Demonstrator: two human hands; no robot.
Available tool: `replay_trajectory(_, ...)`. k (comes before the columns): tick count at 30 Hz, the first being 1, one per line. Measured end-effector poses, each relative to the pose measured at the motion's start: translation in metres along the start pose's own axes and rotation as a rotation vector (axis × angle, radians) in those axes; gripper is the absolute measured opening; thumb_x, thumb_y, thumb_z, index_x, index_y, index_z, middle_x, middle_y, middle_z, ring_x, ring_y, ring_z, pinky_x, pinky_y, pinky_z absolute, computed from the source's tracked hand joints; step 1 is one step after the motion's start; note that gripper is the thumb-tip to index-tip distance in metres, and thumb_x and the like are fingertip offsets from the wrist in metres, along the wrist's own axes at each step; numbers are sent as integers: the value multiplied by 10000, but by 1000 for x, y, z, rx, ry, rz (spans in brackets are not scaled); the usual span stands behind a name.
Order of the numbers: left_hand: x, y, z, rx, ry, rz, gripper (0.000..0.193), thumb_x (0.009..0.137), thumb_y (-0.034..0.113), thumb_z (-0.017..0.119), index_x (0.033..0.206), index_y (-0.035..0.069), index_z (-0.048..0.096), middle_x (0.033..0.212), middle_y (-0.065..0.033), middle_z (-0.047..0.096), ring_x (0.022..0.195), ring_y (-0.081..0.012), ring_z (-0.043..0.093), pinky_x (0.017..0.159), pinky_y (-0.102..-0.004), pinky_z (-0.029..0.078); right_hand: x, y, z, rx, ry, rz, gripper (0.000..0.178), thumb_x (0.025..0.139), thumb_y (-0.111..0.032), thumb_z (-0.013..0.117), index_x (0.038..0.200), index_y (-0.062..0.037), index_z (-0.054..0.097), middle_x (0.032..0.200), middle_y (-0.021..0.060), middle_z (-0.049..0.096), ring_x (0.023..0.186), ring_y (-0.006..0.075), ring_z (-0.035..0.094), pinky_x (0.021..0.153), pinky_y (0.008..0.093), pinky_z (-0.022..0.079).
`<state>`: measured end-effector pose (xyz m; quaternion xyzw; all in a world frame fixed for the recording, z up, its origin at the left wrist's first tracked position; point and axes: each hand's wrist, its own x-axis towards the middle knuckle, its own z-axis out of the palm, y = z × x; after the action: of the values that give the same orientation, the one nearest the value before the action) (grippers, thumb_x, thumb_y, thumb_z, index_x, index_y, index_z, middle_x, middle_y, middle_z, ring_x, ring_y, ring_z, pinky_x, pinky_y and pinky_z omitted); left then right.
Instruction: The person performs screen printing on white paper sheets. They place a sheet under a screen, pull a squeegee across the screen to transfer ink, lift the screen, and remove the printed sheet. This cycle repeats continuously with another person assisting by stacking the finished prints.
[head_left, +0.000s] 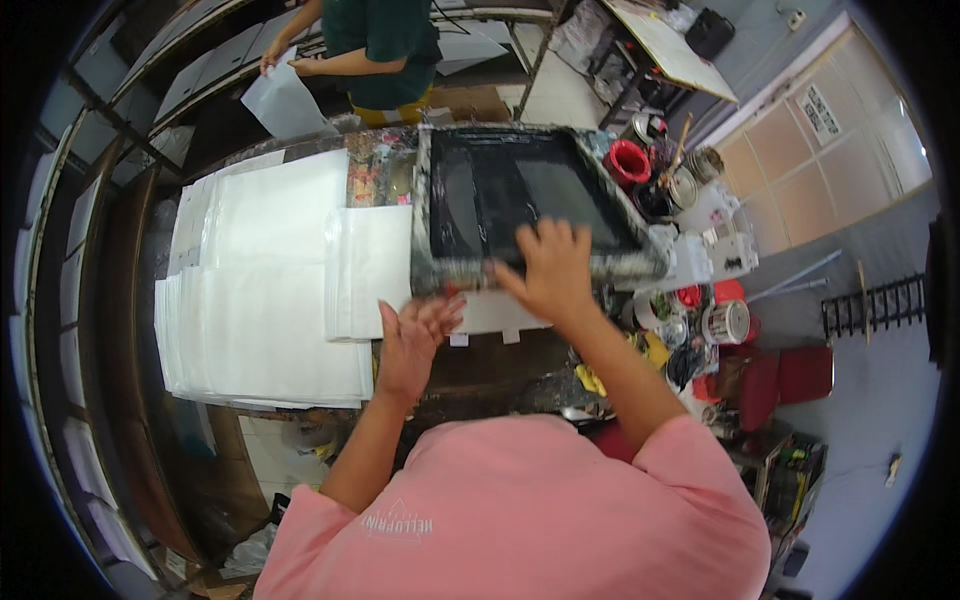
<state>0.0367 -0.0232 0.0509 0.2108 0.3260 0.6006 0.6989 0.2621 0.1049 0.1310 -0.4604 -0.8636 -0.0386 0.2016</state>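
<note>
A screen-printing frame [640, 262] with dark ink across its mesh lies on the table in front of me. My right hand [560, 268] is over its near edge, fingers spread toward the mesh; whether it touches the frame I cannot tell. Just left of the frame's near corner, my left hand [408, 345] is open with the palm turned up and inward, its fingertips slightly blurred. Both hands hold nothing that I can see. A white sheet [490, 312] sticks out from under the frame's near side. Stacks of white sheets or bags [255, 320] cover the table's left part.
A red tub [628, 162], cans and a stick crowd the frame's right side. A white pail [726, 322] and yellow cloth [592, 380] lie nearer. Across the table, a person in a green shirt [388, 35] holds a pale sheet [288, 100]. Shelving [125, 330] lines the left.
</note>
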Motion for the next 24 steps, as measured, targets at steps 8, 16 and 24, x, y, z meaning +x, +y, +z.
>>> replay_trajectory(8, 41, -23, -63, 1633, 306, 156, 878, 1100, 696, 376, 1713, 71, 310, 1746, -267, 296, 1652, -436, 162, 1303, -651, 68, 103, 24, -36, -25, 312, -35, 583, 932, -621, 718, 876, -44, 779, 841, 105, 707, 831, 296, 648, 924, 485, 387)
replay_trajectory(16, -22, -79, -128, 2093, 459, -40, 1071, 997, 773, 527, 1699, -2, 293, 1769, -222, 276, 1686, -396, 60, 1227, -784, -108, 134, 25, -55, 22, 266, 4, 576, 949, -602, 730, 933, -29, 788, 894, 113, 747, 898, 304, 689, 901, 468, 426)
replay_trajectory(24, 36, -7, -47, 1725, 605, 547, 682, 948, 358, 831, 1458, -43, 621, 1468, -228, 663, 1523, -425, 474, 1323, -663, 64, 147, 28, -62, 34, 243, 14, 566, 961, -590, 722, 916, -30, 792, 811, 111, 712, 816, 306, 677, 835, 459, 427)
